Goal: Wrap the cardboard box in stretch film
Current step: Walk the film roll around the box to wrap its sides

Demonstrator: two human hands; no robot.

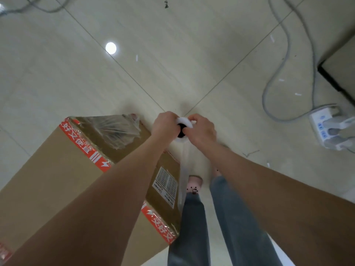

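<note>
A large brown cardboard box with red-and-white tape stands on the floor at lower left, under my left forearm. Crumpled clear stretch film clings to its far end. A roll of stretch film, white with a dark core hole, is upright just right of the box's far corner. My left hand grips the roll's left side and my right hand grips its right side. A strip of film runs from the roll down along the box's right face.
Tiled floor all round. A white power strip with plugs and grey cables lies at right. Dark furniture edge at far right. My legs and a pink slipper stand beside the box's right face.
</note>
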